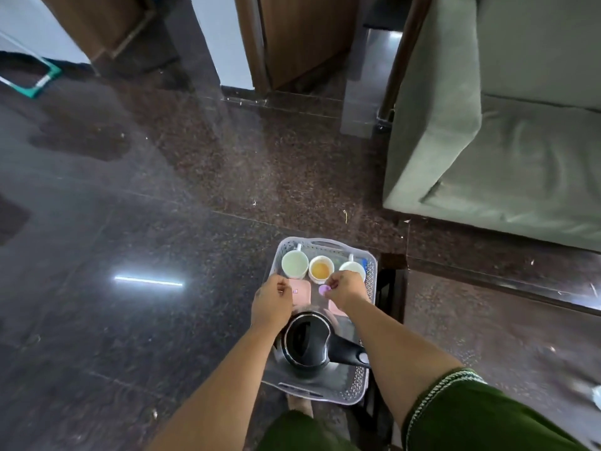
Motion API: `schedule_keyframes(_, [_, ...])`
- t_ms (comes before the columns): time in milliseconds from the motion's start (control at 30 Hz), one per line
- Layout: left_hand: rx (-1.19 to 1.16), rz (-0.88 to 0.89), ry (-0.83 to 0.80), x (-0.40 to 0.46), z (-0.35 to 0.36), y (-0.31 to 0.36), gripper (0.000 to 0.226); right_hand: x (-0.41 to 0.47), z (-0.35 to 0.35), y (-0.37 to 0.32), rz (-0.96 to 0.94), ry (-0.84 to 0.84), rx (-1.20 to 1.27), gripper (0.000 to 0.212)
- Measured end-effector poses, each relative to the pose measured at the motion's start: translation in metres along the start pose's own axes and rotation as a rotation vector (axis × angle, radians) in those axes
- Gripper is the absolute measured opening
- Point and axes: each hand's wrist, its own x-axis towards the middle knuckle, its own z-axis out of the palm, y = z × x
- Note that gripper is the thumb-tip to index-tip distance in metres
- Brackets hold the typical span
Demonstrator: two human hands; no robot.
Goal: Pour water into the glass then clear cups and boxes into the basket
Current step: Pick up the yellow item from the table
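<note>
With cups (pixel 294 264) and kettle (pixel 307 340) already in the basket (pixel 359 387), her left hand (pixel 272 302) grips its far-left rim while her right hand (pixel 345 288) pinches what looks like a small purple lid (pixel 324 290) beyond the kettle, best set down gently between the cups

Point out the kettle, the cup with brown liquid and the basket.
kettle (pixel 305 340), head view, on its dark lid.
cup with brown liquid (pixel 320 269), head view, on the liquid.
basket (pixel 356 385), head view, on its near right wall.
</note>
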Motion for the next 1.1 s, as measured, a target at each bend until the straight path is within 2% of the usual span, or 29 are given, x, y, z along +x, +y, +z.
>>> schedule_keyframes(133, [-0.010,-0.006,-0.037,0.013,0.003,-0.011,0.013,0.012,0.016,0.002,0.018,-0.032,-0.141,0.006])
schedule_keyframes(233, [0.007,0.009,-0.054,0.020,0.002,-0.012,0.009,0.014,0.024,0.003,0.015,-0.047,-0.242,0.009])
schedule_keyframes(333, [0.043,0.044,-0.071,0.026,-0.001,-0.012,0.008,0.020,0.024,0.001,-0.001,-0.061,-0.264,0.017])
schedule_keyframes(433, [0.054,0.062,-0.092,0.027,-0.002,-0.010,0.007,0.019,0.019,0.002,-0.007,-0.053,-0.238,0.017])
schedule_keyframes(533, [0.094,0.082,-0.111,0.024,-0.002,-0.003,0.008,0.009,0.011,0.008,-0.009,0.021,-0.114,0.007])
schedule_keyframes(667, [0.200,0.155,-0.133,0.017,0.005,0.025,0.012,-0.015,-0.018,0.026,-0.037,0.146,-0.084,0.016])
schedule_keyframes(767, [0.330,0.281,-0.154,0.004,0.021,0.066,0.015,-0.036,-0.050,0.050,-0.025,0.235,-0.038,0.021])
schedule_keyframes(867, [0.440,0.403,-0.205,-0.016,0.059,0.108,0.021,-0.059,-0.085,0.084,0.009,0.330,0.008,0.018])
schedule_keyframes(1000, [0.454,0.555,-0.333,-0.058,0.132,0.155,0.020,-0.090,-0.127,0.156,0.131,0.504,0.184,0.006])
schedule_keyframes(1100, [0.498,0.665,-0.427,-0.101,0.197,0.181,0.019,-0.117,-0.148,0.223,0.283,0.603,0.290,0.013])
